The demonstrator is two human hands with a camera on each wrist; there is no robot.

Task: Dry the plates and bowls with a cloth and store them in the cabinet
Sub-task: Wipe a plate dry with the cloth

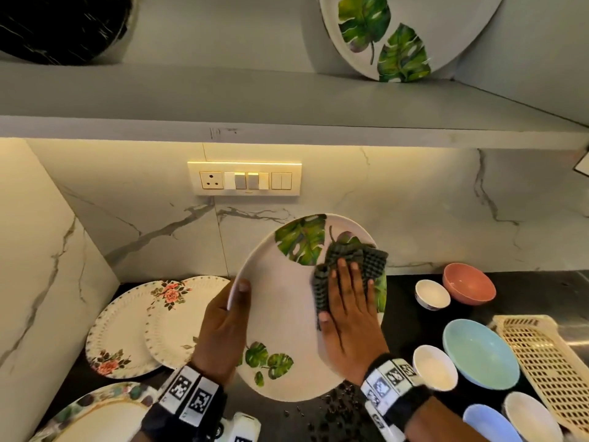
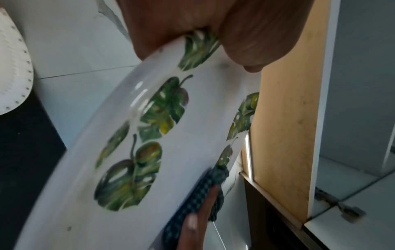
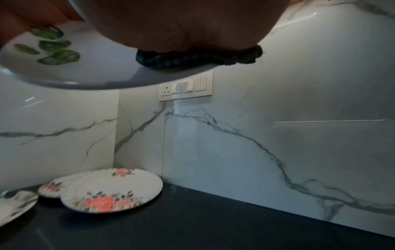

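A large white plate with green leaf prints (image 1: 287, 307) (image 2: 192, 152) (image 3: 102, 67) is held tilted above the dark counter. My left hand (image 1: 228, 317) (image 2: 192, 30) grips its left rim, thumb on the face and fingers behind. My right hand (image 1: 350, 301) lies flat on the plate's right part and presses a dark grey waffle cloth (image 1: 350, 260) (image 2: 192, 203) (image 3: 198, 56) against it with straight fingers. Another leaf plate (image 1: 398, 33) leans on the shelf above.
Two floral plates (image 1: 153, 323) (image 3: 111, 189) lie at the left; a third plate (image 1: 102, 416) sits at the near left. Bowls at the right: pink (image 1: 468, 283), small white (image 1: 432, 293), light blue (image 1: 481, 352), white (image 1: 435, 366). A cream basket (image 1: 548, 362) lies far right.
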